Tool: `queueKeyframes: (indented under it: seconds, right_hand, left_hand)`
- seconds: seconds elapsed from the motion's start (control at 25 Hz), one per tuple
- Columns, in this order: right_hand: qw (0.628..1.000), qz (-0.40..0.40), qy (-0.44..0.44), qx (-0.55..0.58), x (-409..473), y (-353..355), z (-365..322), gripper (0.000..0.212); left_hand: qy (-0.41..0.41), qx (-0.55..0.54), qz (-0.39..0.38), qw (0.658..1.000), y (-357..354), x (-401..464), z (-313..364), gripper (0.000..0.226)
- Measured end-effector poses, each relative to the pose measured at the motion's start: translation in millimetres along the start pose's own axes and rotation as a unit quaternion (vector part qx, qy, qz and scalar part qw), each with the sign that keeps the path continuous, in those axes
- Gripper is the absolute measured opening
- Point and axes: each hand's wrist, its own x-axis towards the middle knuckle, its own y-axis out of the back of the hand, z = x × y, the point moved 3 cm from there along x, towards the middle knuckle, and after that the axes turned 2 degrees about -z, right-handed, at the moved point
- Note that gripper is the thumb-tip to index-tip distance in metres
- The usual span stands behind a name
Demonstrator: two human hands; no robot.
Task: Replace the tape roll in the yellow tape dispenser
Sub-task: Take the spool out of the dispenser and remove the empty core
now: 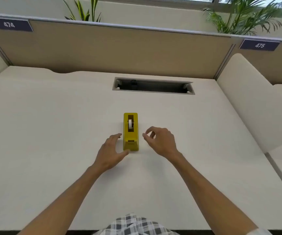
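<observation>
The yellow tape dispenser (130, 132) stands on the white desk (52, 124), its cutter end toward me. In its top slot sits a small, nearly used-up roll of white tape (130, 124). My left hand (110, 152) is open just left of the dispenser, thumb tip at its near corner, fingers close to its side. My right hand (160, 140) hovers to the right of it, fingers curled and apart, holding nothing, a short gap from the dispenser. No spare tape roll is in view.
A rectangular cable slot (153, 86) is cut into the desk behind the dispenser. A beige partition (120, 48) closes the back, with curved side dividers (249, 99) left and right. Plants stand behind the partition.
</observation>
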Motion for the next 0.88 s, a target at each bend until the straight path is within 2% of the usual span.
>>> queueKeyframes:
  seconds: [0.16,0.48,0.68,0.88]
  right_hand:
    - [0.999,-0.031,0.019,-0.002,7.6,-8.7,-8.3,0.026]
    - [0.994,-0.052,0.092,-0.036,42.7,-16.4,-28.7,0.041]
    - [0.988,-0.051,0.123,-0.084,55.5,-22.4,-38.0,0.043]
    - [0.978,-0.087,0.148,-0.117,62.6,-30.7,-44.1,0.040]
  left_hand:
    - [-0.014,0.014,-0.002,1.000,-12.3,-2.2,0.6,0.081]
    - [-0.023,-0.005,0.069,0.997,-21.9,9.4,11.2,0.077]
    - [-0.025,-0.003,0.114,0.993,-26.8,12.1,13.1,0.076]
    - [-0.041,0.046,0.131,0.990,-30.2,11.9,13.0,0.079]
